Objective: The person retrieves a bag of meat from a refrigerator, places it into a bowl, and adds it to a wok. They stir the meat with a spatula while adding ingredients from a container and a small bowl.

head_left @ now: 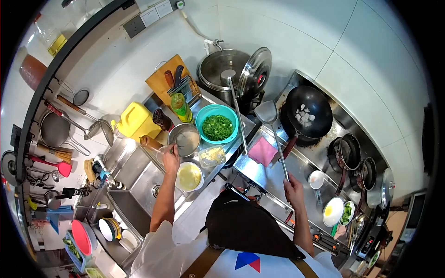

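- Right hand (293,187): grip wrapped tight around the handle end of a long steel spatula (268,112).
- Left hand (171,157): fingers curled at the rim of a round steel bowl (185,139) on the counter (246,167); I cannot tell whether they pinch anything.
- The spatula's blade sits just beside a round black wok (320,104) that holds white cubes (303,116).

Wall tiles (287,37): plain white. Jug (136,120), far left: yellow. Cutting board (160,79): orange-brown. Bottle (181,107): green with a yellow cap. Round bowl (202,116): teal, holding dark green chopped greens (217,127). Wok (320,104), far right: black, with white cubes (303,116) inside. Spatula (269,112): silver-grey. Cloth (262,151), centre: pink. Mixture (189,177), near left: pale yellow. Apron (245,229): black. Emblem (248,261): half blue, half red, on white. Dish (81,237), near left: coral red.
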Action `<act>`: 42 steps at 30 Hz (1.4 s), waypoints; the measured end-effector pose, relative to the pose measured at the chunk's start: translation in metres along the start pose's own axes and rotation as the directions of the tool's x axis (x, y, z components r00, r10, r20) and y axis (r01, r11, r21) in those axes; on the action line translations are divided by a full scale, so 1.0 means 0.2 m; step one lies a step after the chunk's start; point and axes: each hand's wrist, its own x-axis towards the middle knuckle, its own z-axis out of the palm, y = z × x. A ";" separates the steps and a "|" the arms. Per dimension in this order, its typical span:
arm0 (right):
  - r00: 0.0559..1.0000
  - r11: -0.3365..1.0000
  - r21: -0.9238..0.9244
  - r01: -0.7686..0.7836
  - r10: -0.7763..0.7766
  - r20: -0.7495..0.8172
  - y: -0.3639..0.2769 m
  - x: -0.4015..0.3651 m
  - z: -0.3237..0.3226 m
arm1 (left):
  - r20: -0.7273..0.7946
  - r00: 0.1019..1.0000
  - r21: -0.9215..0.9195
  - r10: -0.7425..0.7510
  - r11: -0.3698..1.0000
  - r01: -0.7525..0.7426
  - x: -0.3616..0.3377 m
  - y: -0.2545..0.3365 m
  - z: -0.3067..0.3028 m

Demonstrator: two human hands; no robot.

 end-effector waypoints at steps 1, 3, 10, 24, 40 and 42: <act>1.000 1.000 -0.013 -0.004 0.004 0.000 0.00 0.00 0.01 | -0.022 0.997 0.011 0.068 0.998 -0.068 -0.01 -0.04 0.04; 1.000 1.000 -0.028 -0.006 0.006 0.000 -0.01 0.00 0.03 | -0.045 0.993 -0.011 0.107 0.994 -0.108 -0.05 0.03 0.04; 0.999 1.000 -0.030 0.003 -0.002 0.034 -0.02 0.01 0.07 | 0.121 0.979 -0.405 -0.161 0.893 0.197 -0.09 0.07 0.10; 0.983 0.992 -0.066 0.105 -0.093 0.159 -0.06 0.04 0.21 | 0.119 0.970 -0.659 -0.214 0.713 0.238 -0.11 -0.03 0.20; 0.894 0.908 -0.230 0.350 -0.250 0.372 -0.06 0.09 0.43 | 0.145 0.863 -0.841 -0.484 0.400 0.365 -0.17 -0.01 0.04; 0.883 0.902 -0.225 0.369 -0.264 0.388 -0.06 0.10 0.44 | 0.135 0.859 -0.851 -0.494 0.385 0.356 -0.17 -0.02 0.04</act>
